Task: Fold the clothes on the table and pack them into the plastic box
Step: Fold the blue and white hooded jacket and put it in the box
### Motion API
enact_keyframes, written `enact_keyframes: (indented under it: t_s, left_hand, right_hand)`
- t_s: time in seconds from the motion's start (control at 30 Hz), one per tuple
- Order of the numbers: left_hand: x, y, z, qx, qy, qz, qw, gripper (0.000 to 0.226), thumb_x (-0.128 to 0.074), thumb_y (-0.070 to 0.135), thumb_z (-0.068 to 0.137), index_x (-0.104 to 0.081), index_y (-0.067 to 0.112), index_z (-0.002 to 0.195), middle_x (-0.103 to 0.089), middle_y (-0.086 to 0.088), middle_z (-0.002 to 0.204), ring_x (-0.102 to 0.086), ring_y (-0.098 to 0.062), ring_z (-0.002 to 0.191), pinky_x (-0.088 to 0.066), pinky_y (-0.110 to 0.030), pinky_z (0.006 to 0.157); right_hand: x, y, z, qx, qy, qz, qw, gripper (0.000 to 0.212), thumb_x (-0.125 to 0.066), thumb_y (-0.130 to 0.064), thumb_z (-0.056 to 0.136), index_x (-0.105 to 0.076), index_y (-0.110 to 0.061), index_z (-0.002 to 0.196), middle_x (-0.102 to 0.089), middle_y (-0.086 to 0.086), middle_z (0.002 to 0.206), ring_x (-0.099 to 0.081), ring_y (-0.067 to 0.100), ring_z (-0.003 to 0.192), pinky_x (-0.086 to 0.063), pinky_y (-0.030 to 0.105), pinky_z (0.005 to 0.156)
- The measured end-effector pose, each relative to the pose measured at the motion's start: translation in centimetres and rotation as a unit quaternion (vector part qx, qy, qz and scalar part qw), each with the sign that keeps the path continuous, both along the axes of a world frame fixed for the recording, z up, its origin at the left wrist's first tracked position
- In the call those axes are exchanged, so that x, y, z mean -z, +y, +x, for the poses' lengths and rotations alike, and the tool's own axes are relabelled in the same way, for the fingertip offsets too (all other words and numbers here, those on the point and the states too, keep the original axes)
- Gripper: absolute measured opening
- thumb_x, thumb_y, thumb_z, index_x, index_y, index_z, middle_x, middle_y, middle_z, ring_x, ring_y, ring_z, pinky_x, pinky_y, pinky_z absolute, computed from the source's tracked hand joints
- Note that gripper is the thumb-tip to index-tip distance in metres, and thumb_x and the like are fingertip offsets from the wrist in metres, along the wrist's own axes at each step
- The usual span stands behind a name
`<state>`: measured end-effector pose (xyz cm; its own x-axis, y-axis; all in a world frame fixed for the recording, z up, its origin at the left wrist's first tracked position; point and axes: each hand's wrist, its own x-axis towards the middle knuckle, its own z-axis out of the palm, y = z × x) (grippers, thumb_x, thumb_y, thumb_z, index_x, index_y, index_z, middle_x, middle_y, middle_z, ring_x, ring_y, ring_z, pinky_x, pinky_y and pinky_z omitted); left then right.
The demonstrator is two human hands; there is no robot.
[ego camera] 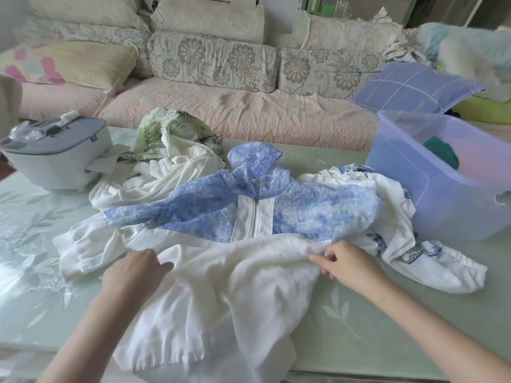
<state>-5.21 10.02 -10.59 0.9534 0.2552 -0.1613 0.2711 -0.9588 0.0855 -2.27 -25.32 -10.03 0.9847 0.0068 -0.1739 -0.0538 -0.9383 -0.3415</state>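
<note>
A blue-and-white hooded zip jacket (pixel 210 214) lies spread face up on the table, its white lower part bunched and hanging over the front edge. My left hand (pixel 135 272) holds the white fabric at the jacket's left side, fingers curled into the cloth. My right hand (pixel 345 264) pinches a fold of the white fabric at the right side. The translucent blue plastic box (pixel 431 194) stands at the right of the table with a dark green garment (pixel 442 154) inside.
Behind the jacket lie a white knit garment (pixel 154 178), a green leafy-print garment (pixel 171 134) and a white garment with blue print (pixel 414 250). A grey-white appliance (pixel 55 158) sits at the left. The table (pixel 345 322) has a pale green leaf-patterned cover. A sofa stands beyond.
</note>
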Motion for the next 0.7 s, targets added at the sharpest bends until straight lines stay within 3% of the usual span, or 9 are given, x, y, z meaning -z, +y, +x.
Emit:
enact_keyframes:
  t_s: [0.07,0.13,0.2,0.27,0.37,0.47,0.53,0.6,0.7]
  left_hand:
    - [0.8,0.1,-0.3,0.026,0.019,0.003,0.999,0.037,-0.050,0.048,0.092,-0.059,0.013,0.098,-0.063,-0.010,0.114,-0.058,-0.027,0.107,-0.047,-0.032,0.086]
    - [1.2,-1.3,-0.8,0.068,0.001,0.010,0.998,0.049,-0.047,0.052,0.092,-0.049,0.023,0.131,-0.049,-0.001,0.137,-0.043,-0.021,0.128,-0.037,-0.031,0.100]
    - [1.3,-2.9,-1.5,0.122,-0.032,-0.019,0.992,0.052,-0.043,0.052,0.094,-0.040,0.026,0.139,-0.041,0.007,0.145,-0.033,-0.015,0.135,-0.030,-0.029,0.104]
    - [1.6,-3.8,-2.5,0.129,-0.035,-0.081,0.988,0.051,-0.043,0.048,0.096,-0.041,0.022,0.139,-0.042,0.004,0.145,-0.037,-0.015,0.134,-0.029,-0.028,0.104]
    - [2.6,-2.1,-4.3,0.050,-0.060,-0.147,0.986,0.049,-0.052,0.040,0.094,-0.045,0.014,0.135,-0.047,-0.010,0.137,-0.045,-0.028,0.125,-0.031,-0.032,0.101]
    - [3.3,0.1,-6.3,-0.009,-0.055,-0.157,0.986,0.050,-0.063,0.034,0.088,-0.048,0.008,0.127,-0.053,-0.015,0.125,-0.050,-0.033,0.116,-0.035,-0.035,0.096]
    - [3.4,0.1,-7.3,0.006,-0.086,-0.153,0.985,0.049,-0.071,0.027,0.083,-0.051,0.008,0.123,-0.054,-0.014,0.121,-0.051,-0.034,0.112,-0.036,-0.036,0.093]
    - [3.5,-0.7,-8.0,0.055,-0.169,-0.182,0.967,0.044,-0.078,0.013,0.074,-0.057,0.008,0.112,-0.055,-0.012,0.110,-0.054,-0.036,0.101,-0.042,-0.041,0.085]
    - [3.5,-3.0,-9.2,0.147,-0.221,-0.201,0.943,0.035,-0.081,0.014,0.070,-0.060,0.018,0.098,-0.054,0.005,0.097,-0.059,-0.022,0.088,-0.045,-0.033,0.071]
  right_hand:
    - [0.7,-0.5,-0.5,0.021,-0.002,0.012,1.000,0.049,-0.059,-0.058,0.083,-0.064,-0.011,0.071,-0.064,-0.002,0.066,-0.064,0.021,0.072,-0.045,0.030,0.065]
    - [1.2,-0.1,-1.2,0.025,-0.015,0.060,0.998,0.030,-0.065,-0.052,0.082,-0.066,-0.022,0.088,-0.064,-0.009,0.085,-0.062,0.013,0.084,-0.046,0.028,0.075]
    - [2.1,0.8,-2.0,0.023,-0.051,0.104,0.993,0.027,-0.068,-0.041,0.083,-0.066,-0.024,0.103,-0.063,-0.009,0.099,-0.058,0.009,0.089,-0.046,0.027,0.081]
    - [2.8,1.3,-3.2,-0.003,-0.100,0.132,0.986,0.024,-0.068,-0.032,0.085,-0.067,-0.024,0.108,-0.062,-0.012,0.107,-0.055,0.011,0.098,-0.041,0.024,0.087]
    - [3.5,1.3,-5.4,-0.076,-0.118,0.146,0.979,0.027,-0.065,-0.016,0.087,-0.067,-0.027,0.111,-0.055,-0.023,0.114,-0.050,0.005,0.111,-0.034,0.017,0.098]
    - [3.8,0.9,-7.3,-0.154,-0.107,0.131,0.973,0.056,-0.057,0.003,0.083,-0.057,-0.035,0.124,-0.043,-0.030,0.129,-0.037,-0.008,0.122,-0.022,0.010,0.107]
    - [4.0,1.0,-8.0,-0.206,-0.118,0.100,0.966,0.067,-0.060,0.001,0.081,-0.045,-0.044,0.128,-0.037,-0.033,0.132,-0.026,-0.012,0.124,-0.016,0.010,0.110]
    - [3.9,1.5,-8.6,-0.237,-0.122,0.094,0.959,0.067,-0.067,-0.008,0.082,-0.041,-0.047,0.130,-0.036,-0.034,0.133,-0.022,-0.013,0.124,-0.013,0.007,0.108]
    - [4.2,2.6,-9.4,-0.259,-0.146,0.109,0.948,0.054,-0.073,-0.018,0.079,-0.056,-0.039,0.125,-0.042,-0.033,0.131,-0.029,-0.011,0.123,-0.019,0.010,0.107]
